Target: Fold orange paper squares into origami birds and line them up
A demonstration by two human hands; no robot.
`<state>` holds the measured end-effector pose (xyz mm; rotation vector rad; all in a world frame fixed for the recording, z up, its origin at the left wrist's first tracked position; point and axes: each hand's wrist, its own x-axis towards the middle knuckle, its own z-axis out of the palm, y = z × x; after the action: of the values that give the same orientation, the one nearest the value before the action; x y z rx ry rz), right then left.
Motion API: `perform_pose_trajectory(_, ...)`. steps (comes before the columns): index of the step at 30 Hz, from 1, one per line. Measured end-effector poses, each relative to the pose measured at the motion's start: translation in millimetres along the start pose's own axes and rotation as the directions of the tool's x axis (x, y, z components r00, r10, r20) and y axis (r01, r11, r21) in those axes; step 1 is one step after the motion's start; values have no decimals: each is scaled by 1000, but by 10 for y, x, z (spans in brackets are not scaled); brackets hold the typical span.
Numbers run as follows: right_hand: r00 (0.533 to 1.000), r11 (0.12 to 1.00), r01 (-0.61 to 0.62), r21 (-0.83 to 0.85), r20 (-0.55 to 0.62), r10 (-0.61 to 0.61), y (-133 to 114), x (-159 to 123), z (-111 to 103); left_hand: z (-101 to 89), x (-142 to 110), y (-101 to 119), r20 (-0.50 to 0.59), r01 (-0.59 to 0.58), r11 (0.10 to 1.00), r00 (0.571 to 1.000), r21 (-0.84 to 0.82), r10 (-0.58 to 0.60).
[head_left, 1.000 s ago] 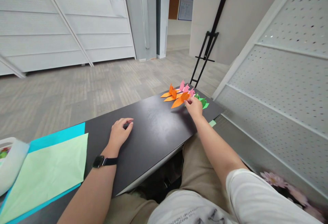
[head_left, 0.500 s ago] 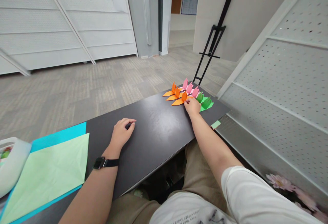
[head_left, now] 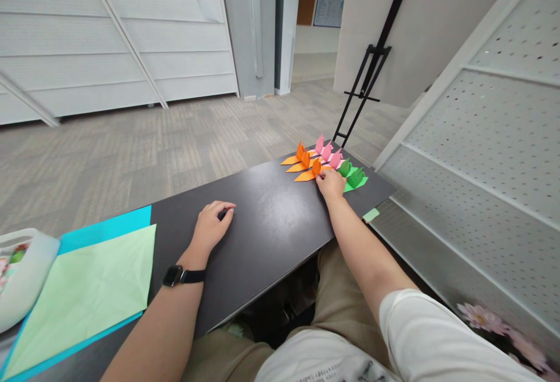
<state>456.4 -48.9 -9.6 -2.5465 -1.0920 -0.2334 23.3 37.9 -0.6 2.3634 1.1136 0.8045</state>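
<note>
Folded paper cranes stand in rows by colour at the table's far right end. My right hand [head_left: 332,184] pinches the nearest orange paper crane [head_left: 315,167] at its right side; the fingers partly cover it. Two more orange cranes [head_left: 300,150] sit behind it. Pink paper cranes [head_left: 326,151] form the row beyond, and green paper cranes [head_left: 355,178] stand just right of my hand. My left hand [head_left: 212,223] rests on the black tabletop, fingers loosely curled and thumb apart, holding nothing. A dark smartwatch [head_left: 174,276] is on that wrist.
On the left, light green paper [head_left: 87,294] lies over blue paper [head_left: 109,225], beside a white basket [head_left: 39,277] with colourful contents. A black stand [head_left: 362,95] rises behind the table's right end. A perforated white panel [head_left: 476,131] slants along the right.
The view has shifted slightly, so everything sits a little differently in frame. My right hand stays at the nearest orange crane, and my left hand keeps its place on the table.
</note>
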Motion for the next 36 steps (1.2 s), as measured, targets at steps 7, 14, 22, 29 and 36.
perform_pose_trajectory(7, 999, 999, 40, 8, -10, -40, 2, -17, 11, 17, 1, -19, -2, -7, 1000, 1000, 1, 7)
perform_pose_trajectory(14, 999, 999, 40, -11, 5, -40, -12, -28, -5, 24, 4, -24, 7, -13, 1000, 1000, 11, 13)
perform_pose_trajectory(22, 996, 999, 42, 35, -74, -39, -35, -52, -49, 22, 2, -16, 6, -8, 1000, 1000, 9, 8)
perform_pose_trajectory(29, 996, 998, 13, 69, -84, -7, -39, -75, -70, 15, -4, 6, 11, -12, 1000, 1000, 4, 12)
perform_pose_trajectory(36, 1000, 1000, 23, 19, -9, -23, -67, -65, -68, 12, 2, 16, 25, -15, 1000, 1000, 5, 15)
